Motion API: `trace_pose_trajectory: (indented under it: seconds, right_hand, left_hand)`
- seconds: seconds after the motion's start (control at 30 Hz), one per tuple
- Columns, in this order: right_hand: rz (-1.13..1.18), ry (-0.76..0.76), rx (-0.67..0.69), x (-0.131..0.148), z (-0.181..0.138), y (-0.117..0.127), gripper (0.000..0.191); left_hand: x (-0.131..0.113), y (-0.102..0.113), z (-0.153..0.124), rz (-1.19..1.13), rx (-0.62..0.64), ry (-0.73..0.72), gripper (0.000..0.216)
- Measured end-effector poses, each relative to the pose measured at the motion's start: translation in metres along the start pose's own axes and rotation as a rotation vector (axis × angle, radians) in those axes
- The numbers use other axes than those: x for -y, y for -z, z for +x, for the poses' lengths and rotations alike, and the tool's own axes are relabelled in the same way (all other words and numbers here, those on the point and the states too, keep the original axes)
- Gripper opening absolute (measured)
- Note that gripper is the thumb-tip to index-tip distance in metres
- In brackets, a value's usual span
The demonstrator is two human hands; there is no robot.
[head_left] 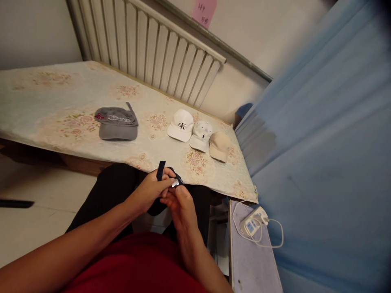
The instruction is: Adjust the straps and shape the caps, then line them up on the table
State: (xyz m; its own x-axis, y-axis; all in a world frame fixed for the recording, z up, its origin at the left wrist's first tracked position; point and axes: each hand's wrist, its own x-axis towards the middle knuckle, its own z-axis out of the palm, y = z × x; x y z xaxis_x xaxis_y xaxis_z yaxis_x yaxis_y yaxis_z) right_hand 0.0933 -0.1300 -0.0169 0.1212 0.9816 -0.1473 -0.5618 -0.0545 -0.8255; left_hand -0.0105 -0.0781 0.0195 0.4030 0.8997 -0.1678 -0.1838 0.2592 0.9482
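Note:
Over my lap, both hands work at the back strap of a dark navy cap, most of which my fingers hide. My left hand (154, 186) is closed on the strap (161, 170), whose loose end sticks up past the fingers. A small silver buckle (175, 183) shows between my left fingertips and my right thumb. My right hand (182, 207) pinches the cap beside the buckle, its fingers curled underneath. Beyond them on the floral cover lie a grey cap (117, 125), a white cap with black letters (180, 125), another white cap (200, 136) and a beige cap (220, 145).
The caps rest on a bed or table with a floral cover (76, 91). Behind it is a radiator (152, 49). To the right hang a blue curtain (320, 142) and a small stand (253, 264) holding a white power strip (254, 221) with a looped cable.

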Motion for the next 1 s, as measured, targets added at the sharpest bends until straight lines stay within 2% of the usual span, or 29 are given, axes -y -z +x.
trace_pose_trajectory:
  seconds: [0.17, 0.43, 0.53, 0.63, 0.73, 0.83, 1.0]
  right_hand:
    - [0.106, 0.025, -0.041, 0.002, -0.002, -0.007, 0.020]
    - [0.081, 0.009, -0.218, -0.005, 0.005, 0.001, 0.020]
    - [0.060, 0.016, -0.234, 0.000, 0.008, 0.004, 0.021]
    - [0.107, 0.010, -0.245, 0.007, 0.010, 0.004, 0.023]
    - [0.189, -0.024, -0.246, 0.014, 0.011, 0.002, 0.024]
    - [0.257, -0.053, -0.234, 0.020, 0.011, 0.001, 0.024]
    - [0.302, -0.074, -0.246, 0.026, 0.011, 0.001, 0.027]
  left_hand:
    - [0.005, -0.002, -0.002, 0.072, -0.014, -0.039, 0.021]
    - [0.011, 0.004, -0.009, 0.211, -0.008, -0.073, 0.029]
    - [0.008, 0.010, -0.009, 0.110, 0.070, -0.099, 0.039]
    - [0.004, 0.015, -0.008, -0.069, 0.150, -0.108, 0.060]
    - [-0.004, 0.021, -0.005, -0.169, 0.171, -0.096, 0.074]
    - [-0.013, 0.028, -0.003, -0.179, 0.159, -0.112, 0.074]
    - [-0.028, 0.044, 0.001, -0.241, 0.095, -0.152, 0.062]
